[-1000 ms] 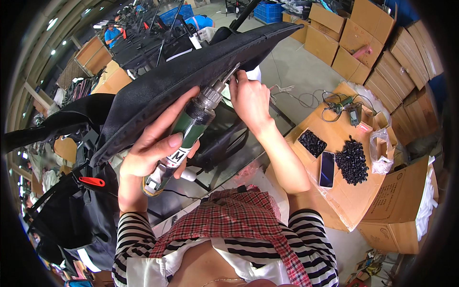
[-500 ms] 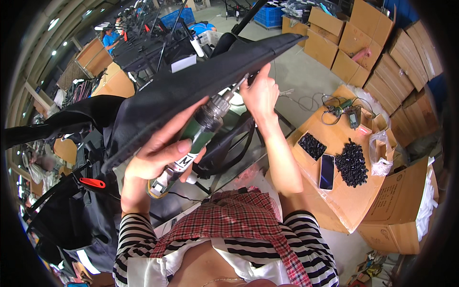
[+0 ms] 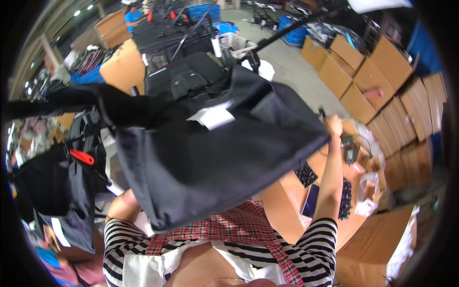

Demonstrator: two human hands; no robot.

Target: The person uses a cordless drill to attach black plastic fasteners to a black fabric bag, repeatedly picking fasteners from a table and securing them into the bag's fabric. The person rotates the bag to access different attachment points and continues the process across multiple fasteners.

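Note:
A large black fabric piece [image 3: 224, 153], which looks like a seat or bag body on a frame, spans the middle in front of my chest. A white paper label [image 3: 213, 116] lies on its upper side. My right hand [image 3: 333, 126] is at its right corner, fingers curled in; a short dark part [image 3: 322, 113] sticks up beside them. What these fingers grip is too small to make out. My left forearm [image 3: 123, 205] runs up behind the fabric's lower left edge, which hides my left hand. The power screwdriver is out of sight.
On the right, a cardboard-topped table [image 3: 282, 205] bears small black parts [image 3: 305, 174], a phone [image 3: 310, 201] and a plastic bag [image 3: 368, 191]. Cardboard boxes [image 3: 368, 86] stand beyond. At left hangs black fabric with a red handle [image 3: 82, 157]. A dark pole [image 3: 296, 25] slants across the top.
The fabric piece has tipped toward me, showing its broad upper side and covering my left hand and the screwdriver. My right hand has moved right and farther out, to the corner.

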